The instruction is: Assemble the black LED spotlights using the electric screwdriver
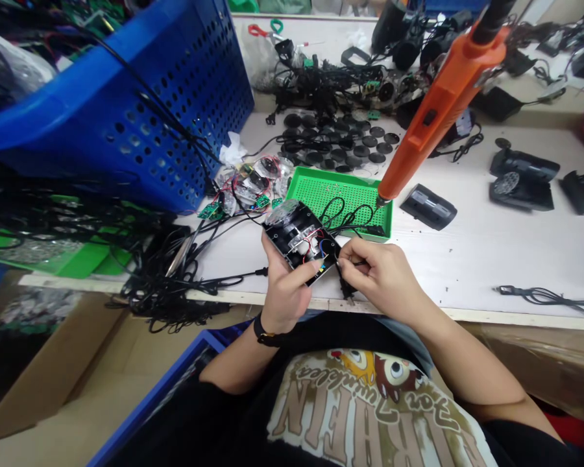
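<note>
Our left fingers grip an opened black plastic housing full of wires, while our right fingers pinch a thin black wire just above the white desk.

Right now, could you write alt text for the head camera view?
The left hand holds an open black plastic housing full of coloured wires, while the right hand pinches a black wire at its edge. An orange electric screwdriver hangs above a green perforated tray.
</note>
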The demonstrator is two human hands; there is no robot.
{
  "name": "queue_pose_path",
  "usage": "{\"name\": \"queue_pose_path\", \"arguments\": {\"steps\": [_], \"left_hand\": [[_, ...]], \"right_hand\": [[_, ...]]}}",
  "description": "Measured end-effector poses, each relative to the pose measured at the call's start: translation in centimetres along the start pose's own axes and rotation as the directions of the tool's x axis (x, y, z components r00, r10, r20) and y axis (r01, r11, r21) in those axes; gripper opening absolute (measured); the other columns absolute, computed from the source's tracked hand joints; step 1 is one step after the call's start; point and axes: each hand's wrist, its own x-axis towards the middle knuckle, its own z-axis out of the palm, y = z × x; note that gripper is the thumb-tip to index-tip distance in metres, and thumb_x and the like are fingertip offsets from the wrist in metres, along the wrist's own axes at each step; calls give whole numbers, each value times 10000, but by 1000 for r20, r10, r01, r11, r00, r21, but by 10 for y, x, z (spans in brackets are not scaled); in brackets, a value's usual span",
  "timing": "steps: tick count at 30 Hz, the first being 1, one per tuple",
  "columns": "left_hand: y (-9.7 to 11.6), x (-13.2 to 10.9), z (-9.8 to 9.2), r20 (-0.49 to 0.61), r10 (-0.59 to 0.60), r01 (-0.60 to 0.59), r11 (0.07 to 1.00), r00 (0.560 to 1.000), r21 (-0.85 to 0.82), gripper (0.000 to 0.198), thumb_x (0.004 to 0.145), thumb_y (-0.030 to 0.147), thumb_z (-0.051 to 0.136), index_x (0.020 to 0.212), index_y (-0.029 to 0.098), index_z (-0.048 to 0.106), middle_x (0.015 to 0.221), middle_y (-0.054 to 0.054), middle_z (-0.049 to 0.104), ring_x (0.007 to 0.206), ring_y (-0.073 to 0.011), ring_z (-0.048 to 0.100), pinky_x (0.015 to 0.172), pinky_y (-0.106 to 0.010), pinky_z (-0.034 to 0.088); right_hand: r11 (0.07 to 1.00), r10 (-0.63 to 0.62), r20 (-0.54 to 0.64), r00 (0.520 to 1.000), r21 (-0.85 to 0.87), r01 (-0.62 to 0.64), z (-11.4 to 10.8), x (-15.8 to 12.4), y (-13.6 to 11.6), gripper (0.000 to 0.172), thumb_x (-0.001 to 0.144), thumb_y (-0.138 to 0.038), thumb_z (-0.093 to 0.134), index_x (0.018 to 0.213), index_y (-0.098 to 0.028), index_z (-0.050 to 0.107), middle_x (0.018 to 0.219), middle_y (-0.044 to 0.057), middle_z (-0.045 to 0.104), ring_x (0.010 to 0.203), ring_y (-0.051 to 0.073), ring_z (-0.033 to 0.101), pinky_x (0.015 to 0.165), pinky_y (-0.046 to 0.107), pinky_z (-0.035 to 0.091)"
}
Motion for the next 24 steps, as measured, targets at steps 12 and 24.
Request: {"name": "queue_pose_path", "arguments": {"steps": [12,24], "left_hand": [[1,0,5,55,115,-115,993,992,-7,930,643,127,842,1453,404,479,1298,-9,641,1162,-220,628,1054,-382,528],[-5,-3,3,81,347,-356,899,934,255,1200,746,439,900,1644,437,104,1671,-77,342,1436,-328,510,1199,-490,449]], "right_hand": [[993,-102,-223,969,41,114,15,-16,8,266,992,-199,576,1220,-164,708,712,-26,699,585,105,593,601,236,473],[939,-268,-223,937,-279,202,20,-21,3,325,1011,-164,510,1186,-75,769,934,126,826,755,211,771,664,319,584]]}}
